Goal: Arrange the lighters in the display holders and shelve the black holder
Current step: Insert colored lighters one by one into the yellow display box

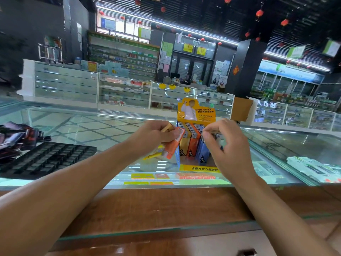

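Here, a glass counter (92,126) spans the view, bounded on the near side by a wooden ledge (166,206); its widest open stretch lies in the middle, between the two holders.

- The black holder (46,159), a flat tray of small cells, lies at the counter's left near edge, just beside a pile of dark packets (14,133).
- The yellow display holder (196,111) stands upright right of centre, near the front edge. Rows of lighters (191,145) stand packed inside it.
- The left hand (156,135) is curled round an orange lighter (172,146), tilted and touching the holder's left side, with another lighter above it in the same grip.
- The right hand (227,143), close by but apart from the left, pinches the top of a blue lighter (203,154) in the right-hand row.
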The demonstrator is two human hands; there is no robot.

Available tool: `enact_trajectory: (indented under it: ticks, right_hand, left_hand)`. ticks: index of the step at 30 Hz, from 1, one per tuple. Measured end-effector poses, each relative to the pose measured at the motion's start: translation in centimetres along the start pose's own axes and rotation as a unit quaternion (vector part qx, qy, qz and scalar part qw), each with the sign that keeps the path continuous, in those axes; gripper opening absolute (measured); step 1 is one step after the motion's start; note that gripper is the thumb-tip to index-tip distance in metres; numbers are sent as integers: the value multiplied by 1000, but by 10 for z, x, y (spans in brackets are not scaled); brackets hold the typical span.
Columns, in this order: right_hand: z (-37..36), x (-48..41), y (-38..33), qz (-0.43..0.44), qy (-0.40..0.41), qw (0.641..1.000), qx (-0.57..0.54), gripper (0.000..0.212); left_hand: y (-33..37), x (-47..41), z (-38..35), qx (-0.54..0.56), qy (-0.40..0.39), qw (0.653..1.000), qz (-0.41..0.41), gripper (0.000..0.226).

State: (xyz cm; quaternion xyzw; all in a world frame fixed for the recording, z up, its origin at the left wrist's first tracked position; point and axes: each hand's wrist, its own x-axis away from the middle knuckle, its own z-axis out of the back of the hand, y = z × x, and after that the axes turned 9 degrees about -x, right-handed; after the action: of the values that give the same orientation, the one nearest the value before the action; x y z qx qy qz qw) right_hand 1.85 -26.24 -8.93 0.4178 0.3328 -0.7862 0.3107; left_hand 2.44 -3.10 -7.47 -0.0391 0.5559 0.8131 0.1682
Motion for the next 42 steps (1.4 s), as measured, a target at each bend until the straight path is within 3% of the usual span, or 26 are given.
enact_trajectory:
  ticks: [5,10,15,18,20,22,26,30,35,42]
  right_hand:
    - [-3,2,-6,38,2,999,-12,9]
    - [-6,5,-12,12,-82,995,-53,55]
    - [-11,7,-7,89,-70,993,-24,31]
    - [-9,6,-5,108,-37,993,-29,26]
    - [-8,5,-7,97,-8,995,-37,22]
    - [-6,4,-7,56,26,996,-64,20]
    - [0,2,4,1,59,998,-29,25]
    - [-2,1,12,15,27,998,49,30]
    - [-7,1,16,35,-31,993,109,24]
    - [-6,2,11,-28,-45,993,103,33]
  left_hand:
    - [-3,-2,4,40,10,999,22,20]
    - [-5,-4,8,114,32,993,24,4]
    - [-6,-5,8,134,6,991,26,12]
    - [-8,-5,6,69,-12,997,38,35]
    - [-8,-3,2,14,-32,998,53,51]
    - [-7,-3,-1,32,-39,996,75,56]
    - [-8,-8,8,128,17,987,100,41]
    - [-10,-10,10,122,46,986,108,34]
    - [-15,-11,8,30,38,997,67,35]
    - [-9,-9,8,128,49,989,51,25]
